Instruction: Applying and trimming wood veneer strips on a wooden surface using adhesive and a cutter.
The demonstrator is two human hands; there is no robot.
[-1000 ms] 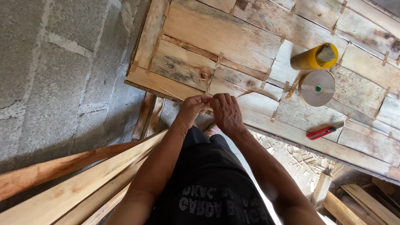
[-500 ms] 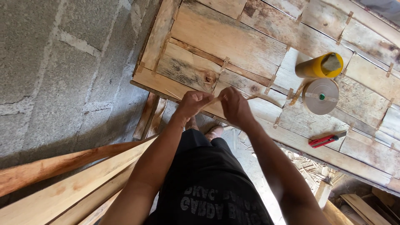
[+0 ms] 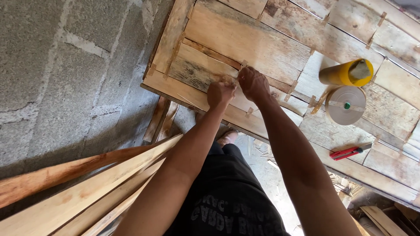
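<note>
The wooden panel [image 3: 245, 39] takes up most of the view: a sheet of rough veneer pieces laid edge to edge and joined by short strips of brown paper tape across the seams. Many such strips already show over the far and right parts of the panel, so the joining looks well along there; at the panel's near left edge, where the hands work, seams with few strips remain, so by my reading this corner is not yet finished.

Left of the panel stands a grey block wall [image 3: 65, 65]. Below the panel's near edge, slanting up towards it, lie several long planks [image 3: 87, 188].

The person's arms reach up from below to the panel's near left part. The left hand [image 3: 221, 92] is curled into a loose fist and presses on the wood just inside the near edge; it seems to pinch something small and pale, probably a bit of tape, but I cannot tell for sure. The right hand [image 3: 253, 84] lies just beside it, touching it, fingers bent down onto the same seam; whether it grips anything is not visible.

On the panel's right part, well apart from the hands, lies a yellow tube [image 3: 339, 73] on its side. Just below it sits a roll of tape [image 3: 345, 105], flat on the wood. Nearer the panel's near edge, below the roll, lies a red knife [image 3: 348, 152].
</note>
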